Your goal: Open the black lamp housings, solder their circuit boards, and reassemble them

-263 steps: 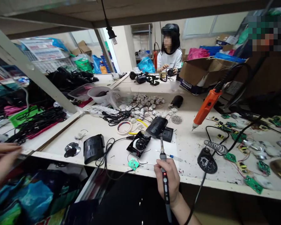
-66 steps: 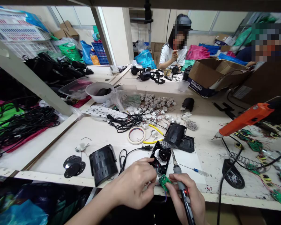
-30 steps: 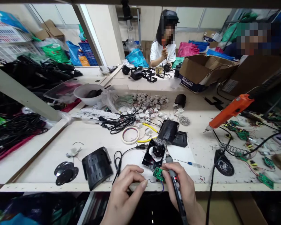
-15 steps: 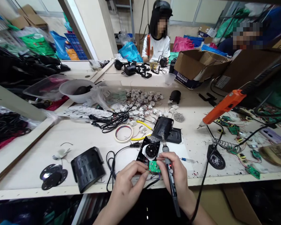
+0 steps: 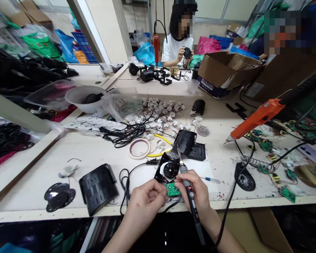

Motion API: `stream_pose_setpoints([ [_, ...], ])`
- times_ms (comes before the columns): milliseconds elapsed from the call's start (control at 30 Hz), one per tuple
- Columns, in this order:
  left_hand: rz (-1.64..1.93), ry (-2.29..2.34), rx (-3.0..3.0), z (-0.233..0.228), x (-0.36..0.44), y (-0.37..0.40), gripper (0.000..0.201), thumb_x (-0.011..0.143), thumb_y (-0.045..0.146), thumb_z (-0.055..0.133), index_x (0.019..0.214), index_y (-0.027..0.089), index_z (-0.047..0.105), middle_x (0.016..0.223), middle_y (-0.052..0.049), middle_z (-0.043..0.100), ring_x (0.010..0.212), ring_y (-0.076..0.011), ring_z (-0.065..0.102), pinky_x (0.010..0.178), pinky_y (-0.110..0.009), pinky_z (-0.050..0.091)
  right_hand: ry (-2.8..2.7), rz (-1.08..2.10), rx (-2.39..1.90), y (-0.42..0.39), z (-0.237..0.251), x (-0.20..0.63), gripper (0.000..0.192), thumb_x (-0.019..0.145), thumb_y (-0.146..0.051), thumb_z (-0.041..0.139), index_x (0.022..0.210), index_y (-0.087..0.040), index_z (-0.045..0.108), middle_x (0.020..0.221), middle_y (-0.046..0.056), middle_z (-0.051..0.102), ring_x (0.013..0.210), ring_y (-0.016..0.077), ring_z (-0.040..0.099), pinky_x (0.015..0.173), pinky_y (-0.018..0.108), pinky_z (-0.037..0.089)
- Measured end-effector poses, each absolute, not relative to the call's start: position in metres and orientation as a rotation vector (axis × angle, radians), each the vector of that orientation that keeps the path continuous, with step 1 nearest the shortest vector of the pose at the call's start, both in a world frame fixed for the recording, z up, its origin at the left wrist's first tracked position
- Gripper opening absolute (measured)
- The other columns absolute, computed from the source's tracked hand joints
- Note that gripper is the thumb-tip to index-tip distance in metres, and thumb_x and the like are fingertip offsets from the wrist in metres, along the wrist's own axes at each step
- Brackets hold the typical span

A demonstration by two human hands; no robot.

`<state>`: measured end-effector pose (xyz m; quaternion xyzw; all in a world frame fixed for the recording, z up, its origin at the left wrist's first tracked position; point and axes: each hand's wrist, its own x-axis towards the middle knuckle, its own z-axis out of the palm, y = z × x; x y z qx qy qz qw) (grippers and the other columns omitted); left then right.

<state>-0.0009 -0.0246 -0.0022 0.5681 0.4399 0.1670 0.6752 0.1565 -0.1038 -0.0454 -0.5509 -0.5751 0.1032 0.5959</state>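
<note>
Both hands work at the near edge of the table (image 5: 100, 151), close together. Left hand (image 5: 144, 202) has its fingers curled in, pinching the edge of a small green circuit board (image 5: 172, 190) — the board sits between the two hands, just over the table's front edge. Right hand (image 5: 196, 193) is closed around a soldering iron (image 5: 190, 196), held like a pen, its metal tip pointing up and away toward a black fan part (image 5: 169, 169) that lies just behind the board. A thin dark wire runs from the board down past the table edge.

Beside the fan part, to the left, a black cable (image 5: 126, 179) loops on the table, and farther left stand a curved black cover (image 5: 98, 188) and a flat black disc (image 5: 56, 196). A roll of tape (image 5: 139, 148) lies behind them. To the right are a small screwdriver (image 5: 212, 180), a round black iron stand (image 5: 244, 181) with a coiled spring, and scattered green boards. An orange power screwdriver (image 5: 255, 118) hangs above the right side. Across the table another person (image 5: 179, 47) sits holding a dark round part.
</note>
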Motion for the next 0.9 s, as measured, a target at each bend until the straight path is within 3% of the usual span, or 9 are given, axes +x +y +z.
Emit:
stream_pose_setpoints([
  [400,0.532,1.007,1.162,-0.002,0.006,-0.027,0.014,0.060,0.028,0.068,0.059,0.015,0.061,0.073,-0.004,0.067,0.064,-0.0151,0.067,0.065,-0.027,0.058,-1.391,0.056,-1.409,-0.111,-0.034,0.163,0.032,0.091,-0.007,0.061,0.118,-0.022,0.057,0.089,0.004,0.059,0.078,0.0156,0.061,0.067,0.027,0.053],
  [567,0.544,0.989,1.183,-0.003,0.007,-0.028,0.012,0.060,0.025,0.067,0.059,0.016,0.060,0.073,-0.004,0.068,0.062,-0.0150,0.067,0.064,-0.027,0.058,-1.207,0.136,-1.389,-0.141,-0.009,0.174,0.014,0.098,-0.028,0.056,0.109,-0.025,0.063,0.082,0.003,0.064,0.072,0.0163,0.062,0.063,0.028,0.053],
  [767,0.520,0.991,1.195,-0.007,0.008,-0.028,0.013,0.061,0.026,0.067,0.058,0.016,0.059,0.073,-0.005,0.068,0.065,-0.0163,0.067,0.065,-0.028,0.058,-1.137,0.467,-1.360,-0.177,0.010,0.162,0.032,0.100,-0.047,0.048,0.118,-0.028,0.067,0.075,0.003,0.066,0.061,0.0156,0.063,0.054,0.025,0.053],
  [900,0.501,1.005,1.197,-0.009,0.009,-0.027,0.013,0.061,0.026,0.067,0.059,0.016,0.059,0.071,-0.004,0.067,0.064,-0.0163,0.066,0.066,-0.030,0.058,-1.026,0.511,-1.447,-0.187,0.004,0.147,0.032,0.098,-0.049,0.050,0.114,-0.029,0.070,0.069,0.002,0.067,0.057,0.0164,0.063,0.051,0.025,0.051],
])
